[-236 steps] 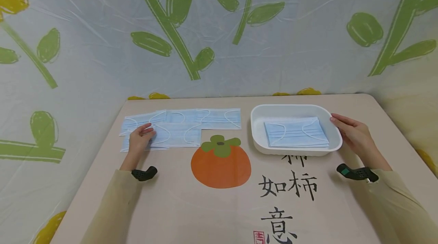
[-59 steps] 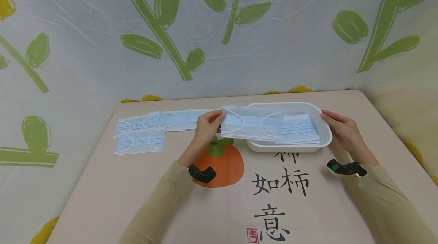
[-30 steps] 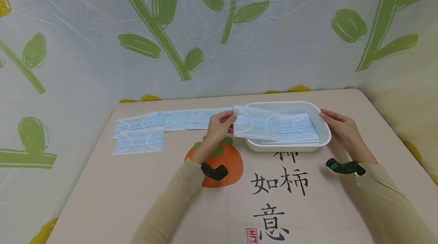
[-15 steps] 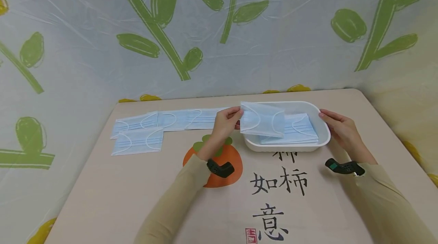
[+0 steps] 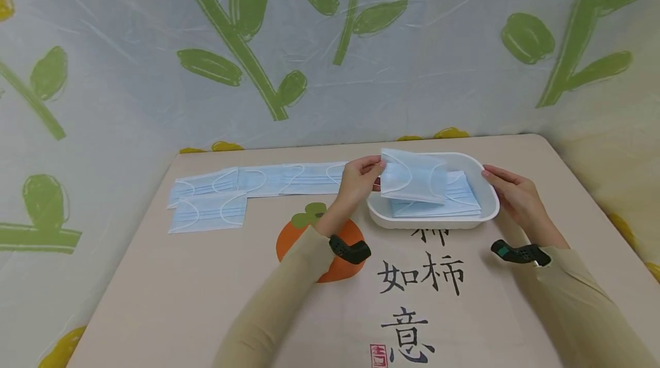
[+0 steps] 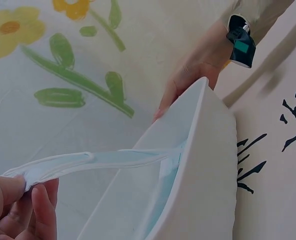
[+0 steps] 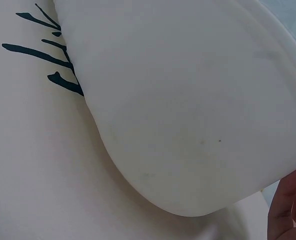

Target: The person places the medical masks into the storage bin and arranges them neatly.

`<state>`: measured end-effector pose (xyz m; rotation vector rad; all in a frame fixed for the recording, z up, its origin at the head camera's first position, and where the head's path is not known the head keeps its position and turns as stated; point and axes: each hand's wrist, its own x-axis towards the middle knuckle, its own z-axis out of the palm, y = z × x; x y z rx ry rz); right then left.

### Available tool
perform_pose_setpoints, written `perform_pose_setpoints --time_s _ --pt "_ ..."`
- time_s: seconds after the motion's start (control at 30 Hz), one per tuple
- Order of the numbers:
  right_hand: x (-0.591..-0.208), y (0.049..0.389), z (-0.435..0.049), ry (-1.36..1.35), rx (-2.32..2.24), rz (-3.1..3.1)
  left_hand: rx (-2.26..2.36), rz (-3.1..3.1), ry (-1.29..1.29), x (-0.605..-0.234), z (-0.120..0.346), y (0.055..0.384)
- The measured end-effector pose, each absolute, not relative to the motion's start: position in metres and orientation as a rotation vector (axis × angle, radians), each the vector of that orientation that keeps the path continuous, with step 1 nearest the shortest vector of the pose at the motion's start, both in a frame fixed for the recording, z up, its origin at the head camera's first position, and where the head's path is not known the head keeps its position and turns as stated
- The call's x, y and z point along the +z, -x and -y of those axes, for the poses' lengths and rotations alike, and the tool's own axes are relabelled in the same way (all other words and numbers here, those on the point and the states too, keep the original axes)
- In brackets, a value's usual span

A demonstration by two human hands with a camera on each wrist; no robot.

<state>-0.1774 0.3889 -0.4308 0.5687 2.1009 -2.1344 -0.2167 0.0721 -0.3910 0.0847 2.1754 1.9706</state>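
Note:
My left hand (image 5: 358, 180) pinches the left end of a blue disposable face mask (image 5: 414, 177) between thumb and fingers. That mask hangs over the left half of a white plastic tub (image 5: 433, 223), and the left wrist view catches it nearly edge-on, its far end inside the tub. Inside lies a stack of similar masks (image 5: 465, 199), partly hidden beneath the held one. With thumb and fingers my right hand (image 5: 518, 193) grips the tub's right rim. From the right wrist, the tub's outer wall (image 7: 188, 125) fills most of the view, with fingers (image 7: 285, 207) at its edge.
Several more masks (image 5: 263, 180) lie overlapping in a row at the table's back left, and another mask (image 5: 208, 213) sits in front of them. The beige tabletop (image 5: 206, 288) bears a printed persimmon (image 5: 296, 242) and black characters. A flowered curtain (image 5: 438, 81) stands behind.
A mask was taken from the front row at the left and carried rightward by my left hand, lately higher and further over the tub. My right hand has stayed at the rim.

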Motion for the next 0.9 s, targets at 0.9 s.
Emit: perform_pose_setpoints --time_s 0.9 --pt "-0.43 0.176 -0.391 -0.503 -2.227 -2.081 1.992 -2.106 -0.11 -0.395 -0.123 0.216"
